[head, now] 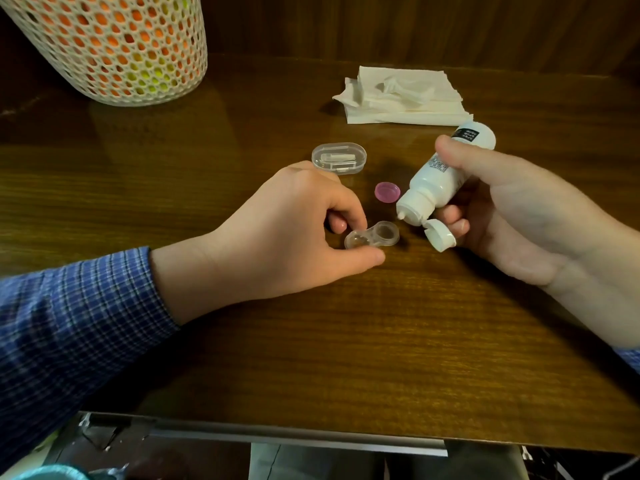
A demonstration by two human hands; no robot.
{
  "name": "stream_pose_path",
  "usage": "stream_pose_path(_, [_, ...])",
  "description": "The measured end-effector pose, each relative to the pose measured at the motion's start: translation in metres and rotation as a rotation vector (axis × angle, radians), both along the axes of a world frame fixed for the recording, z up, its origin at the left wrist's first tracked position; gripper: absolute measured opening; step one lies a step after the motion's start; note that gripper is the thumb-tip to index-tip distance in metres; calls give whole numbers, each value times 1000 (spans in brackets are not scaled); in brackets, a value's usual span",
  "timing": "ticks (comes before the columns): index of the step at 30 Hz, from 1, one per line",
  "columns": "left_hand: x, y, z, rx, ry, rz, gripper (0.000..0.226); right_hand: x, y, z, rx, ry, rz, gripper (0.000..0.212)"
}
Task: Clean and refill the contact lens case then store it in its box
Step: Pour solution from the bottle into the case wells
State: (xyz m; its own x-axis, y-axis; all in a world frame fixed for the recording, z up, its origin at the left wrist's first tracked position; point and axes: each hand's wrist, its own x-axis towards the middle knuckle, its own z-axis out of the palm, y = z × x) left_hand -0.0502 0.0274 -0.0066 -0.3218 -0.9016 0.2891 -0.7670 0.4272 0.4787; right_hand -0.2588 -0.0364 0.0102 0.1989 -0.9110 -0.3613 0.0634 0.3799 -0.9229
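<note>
on the wooden tabletop (346,341), the left hand (294,230) pinches the clear contact lens case (372,239), both wells uncapped. just right of it, the right hand (512,216) grips a tilted white solution bottle (436,181), flip cap open, nozzle aimed toward the case. behind lie a pink cap (387,192), a clear storage box (338,158) and folded tissues (405,95).

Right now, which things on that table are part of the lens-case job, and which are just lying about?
In use: lens case, pinched by left hand; solution bottle, flip cap open, gripped by right hand; pink cap; clear storage box; tissues.

Lying about: mesh basket.
</note>
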Motion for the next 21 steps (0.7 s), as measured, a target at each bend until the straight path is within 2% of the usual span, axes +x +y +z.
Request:
stream_pose_path(5, [-1, 2, 1, -37, -54, 6, 44, 0, -1, 1, 11, -18, -6, 40])
stream_pose_path(8, [-2, 4, 3, 3, -10, -31, 36, -2, -2, 1, 8, -28, 2, 43])
stream_pose_path(11, [-2, 4, 3, 49, -24, -128, 14, -5, -5, 0, 29, -37, 7, 49])
stream_pose_path(14, [-2, 5, 2, 34, -83, -193, 20, -7, -7, 0, 58, -57, 14, 45])
stream_pose_path(18, [-4, 2, 1, -68, -49, -123, 10, -9, -9, 0, 69, -95, 19, 37])
stream_pose_path(21, [-7, -5, 1, -113, -30, -49, 25, -9, -9, 0, 57, -93, 29, 34])
